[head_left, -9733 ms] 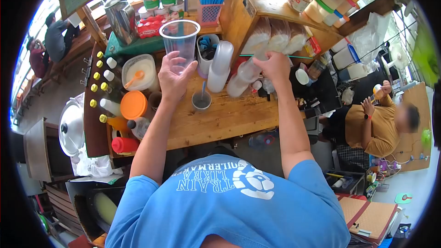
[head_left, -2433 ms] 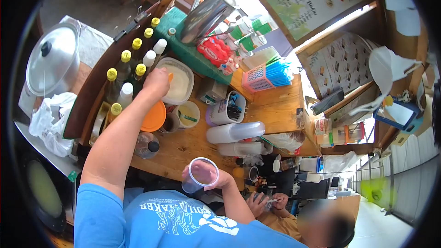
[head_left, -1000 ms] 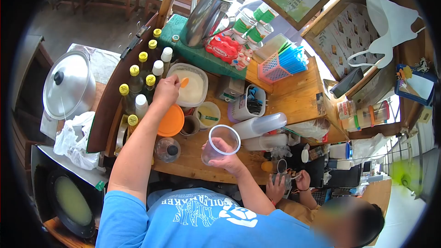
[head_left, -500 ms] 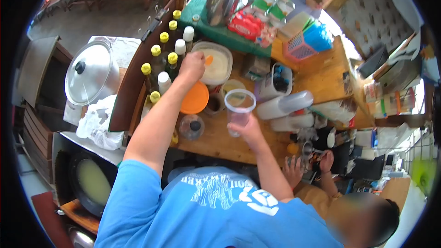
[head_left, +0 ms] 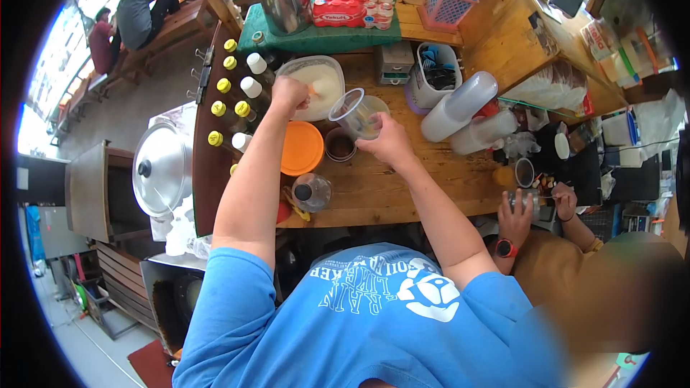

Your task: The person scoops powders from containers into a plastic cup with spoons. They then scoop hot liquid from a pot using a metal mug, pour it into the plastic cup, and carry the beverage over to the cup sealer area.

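Head view shows both hands apart over a worktop (head_left: 392, 190) of varnished, visibly grained wood. The left hand (head_left: 290, 95) is closed around a smooth orange scoop (head_left: 314, 90), which sits at the fine white powder (head_left: 323, 74) in a rounded, translucent plastic tub (head_left: 341, 73). The right hand (head_left: 388, 142) grips a clear, thin-walled cup (head_left: 357, 115) that tapers to its base; the cup is tilted, its ringed mouth just beside the tub.

Near the forearms are a flat, matte orange disc-shaped lid (head_left: 302, 148), a round brown cup (head_left: 340, 144) and a see-through bottle (head_left: 314, 192) with a dark cap. Green cloth (head_left: 309, 38) lies beyond the tub, under a shiny metal jug (head_left: 277, 0).

Half a second ago the clear cup stood more upright and farther from the tub; now it leans close. In the oldest frame the left hand held a clear cup and the right was at the cup stack (head_left: 458, 109), while the scoop lay in the tub.
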Action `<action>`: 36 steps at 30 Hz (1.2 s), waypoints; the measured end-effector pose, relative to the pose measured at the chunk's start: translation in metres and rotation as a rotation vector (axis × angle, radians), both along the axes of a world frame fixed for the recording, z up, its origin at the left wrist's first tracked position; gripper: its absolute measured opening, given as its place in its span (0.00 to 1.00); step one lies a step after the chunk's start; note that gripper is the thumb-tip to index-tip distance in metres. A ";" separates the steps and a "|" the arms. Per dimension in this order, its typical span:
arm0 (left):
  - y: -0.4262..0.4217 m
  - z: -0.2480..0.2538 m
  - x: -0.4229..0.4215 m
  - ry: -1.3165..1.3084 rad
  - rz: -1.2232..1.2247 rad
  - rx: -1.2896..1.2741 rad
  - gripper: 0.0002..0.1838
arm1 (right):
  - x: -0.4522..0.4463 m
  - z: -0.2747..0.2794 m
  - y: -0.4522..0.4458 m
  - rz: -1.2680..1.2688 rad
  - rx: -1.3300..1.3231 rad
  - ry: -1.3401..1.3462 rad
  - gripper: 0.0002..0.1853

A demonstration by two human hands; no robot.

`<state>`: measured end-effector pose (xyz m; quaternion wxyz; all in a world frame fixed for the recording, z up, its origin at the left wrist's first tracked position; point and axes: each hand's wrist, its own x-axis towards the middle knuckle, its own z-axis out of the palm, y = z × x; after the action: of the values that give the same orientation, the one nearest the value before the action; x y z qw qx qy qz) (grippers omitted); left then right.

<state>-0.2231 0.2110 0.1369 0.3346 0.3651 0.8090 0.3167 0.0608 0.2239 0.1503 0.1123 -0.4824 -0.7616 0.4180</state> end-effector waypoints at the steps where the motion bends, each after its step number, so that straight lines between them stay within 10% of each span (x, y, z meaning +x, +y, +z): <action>1: -0.011 0.032 0.017 -0.380 0.345 0.063 0.06 | -0.001 0.001 0.002 0.004 0.000 -0.012 0.39; 14: -0.050 0.076 0.047 -0.448 0.274 0.215 0.07 | -0.011 0.009 0.016 0.044 0.011 0.008 0.40; 20: -0.064 0.101 0.085 0.556 -0.602 0.507 0.06 | -0.010 -0.004 0.016 0.074 0.067 0.159 0.39; 27: -0.065 0.119 0.080 0.593 -0.270 0.661 0.04 | 0.018 -0.010 0.002 0.045 0.027 0.412 0.38; 29: -0.063 0.104 0.068 0.542 -0.246 0.516 0.08 | 0.037 -0.021 -0.008 0.085 -0.010 0.854 0.36; 36: -0.074 0.135 0.097 0.879 -0.282 0.424 0.15 | 0.082 -0.061 -0.024 -0.048 0.129 0.862 0.38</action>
<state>-0.1265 0.1374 0.2715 -0.0794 0.6295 0.7340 0.2421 0.1424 0.1994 0.0893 0.4599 -0.2734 -0.6580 0.5299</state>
